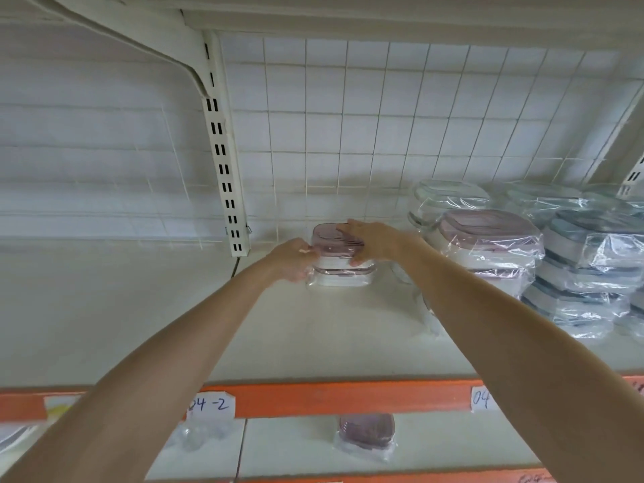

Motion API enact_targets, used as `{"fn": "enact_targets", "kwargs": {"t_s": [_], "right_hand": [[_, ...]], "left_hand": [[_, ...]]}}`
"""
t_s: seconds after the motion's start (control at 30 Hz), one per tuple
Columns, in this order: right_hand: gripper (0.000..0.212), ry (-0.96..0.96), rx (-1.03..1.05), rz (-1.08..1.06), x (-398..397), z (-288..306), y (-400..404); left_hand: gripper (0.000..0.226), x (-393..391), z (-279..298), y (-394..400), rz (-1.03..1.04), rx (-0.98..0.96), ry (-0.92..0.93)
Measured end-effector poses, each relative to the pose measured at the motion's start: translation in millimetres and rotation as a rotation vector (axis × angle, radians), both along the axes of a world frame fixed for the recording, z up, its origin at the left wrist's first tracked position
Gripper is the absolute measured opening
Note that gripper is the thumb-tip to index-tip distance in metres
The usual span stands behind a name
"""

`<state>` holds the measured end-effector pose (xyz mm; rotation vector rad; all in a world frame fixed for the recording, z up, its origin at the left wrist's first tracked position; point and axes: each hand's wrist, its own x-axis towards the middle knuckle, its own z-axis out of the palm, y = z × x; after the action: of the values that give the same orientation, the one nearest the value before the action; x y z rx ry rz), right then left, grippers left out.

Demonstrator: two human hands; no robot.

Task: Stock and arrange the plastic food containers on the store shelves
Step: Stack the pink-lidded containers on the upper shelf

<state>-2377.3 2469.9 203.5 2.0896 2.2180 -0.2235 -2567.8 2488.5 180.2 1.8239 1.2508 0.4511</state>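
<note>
Hands flank a plastic-wrapped pair of white food containers with translucent pink lids (339, 261), stacked at the back of the cream shelf (174, 308), likely to square it beside the wrapped stacks (488, 245) on the right. The left hand (291, 257) grips its left end; the right hand (371, 240) curls over the lid. The pack stands upright, long axis across the shelf.
</note>
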Motion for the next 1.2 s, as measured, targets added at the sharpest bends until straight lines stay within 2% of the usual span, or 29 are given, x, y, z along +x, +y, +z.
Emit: {"fn": "enact_targets", "kwargs": {"t_s": [0.1,0.2,0.3,0.43,0.53,0.67,0.8,0.9,1.07,1.2], "right_hand": [[0.080,-0.126,0.084,0.056,-0.7,-4.1,3.9],[0.067,-0.228,0.208,0.059,-4.4,-8.8,3.3],[0.051,-0.276,0.308,0.080,-10.8,-7.9,-8.4],[0.046,-0.233,0.373,0.132,-21.2,-7.3,-38.8],[0.045,-0.180,0.264,0.267,-26.5,-5.4,-67.0],[0.049,-0.087,0.100,0.316,-36.3,-4.5,-111.0],[0.046,-0.027,0.074,0.360,-60.3,-10.0,-153.2],[0.042,0.070,0.068,0.422,-76.4,-24.9,-189.3],[0.045,0.157,-0.003,0.444,-75.0,-86.7,-245.9],[0.050,0.179,-0.135,0.351,-60.4,-155.9,-264.8]], "left_hand": [[0.049,-10.1,-2.6,-14.2,0.001,0.222,0.289],[0.052,-21.3,-9.6,-30.3,-0.013,0.323,0.469],[0.049,-31.8,-9.0,-51.5,0.019,0.380,0.538],[0.046,-42.0,-2.8,-76.8,0.011,0.436,0.632],[0.042,-46.6,1.8,-90.9,-0.019,0.479,0.692],[0.037,-50.6,0.1,-120.0,-0.066,0.575,0.708],[0.028,-66.0,-17.6,-159.3,-0.017,0.666,0.595],[0.023,-78.2,-42.7,-192.8,-0.003,0.663,0.554],[0.039,-88.7,-103.2,-236.1,-0.012,0.676,0.448],[0.040,-77.2,-164.1,-259.8,-0.106,0.528,0.532]]}}
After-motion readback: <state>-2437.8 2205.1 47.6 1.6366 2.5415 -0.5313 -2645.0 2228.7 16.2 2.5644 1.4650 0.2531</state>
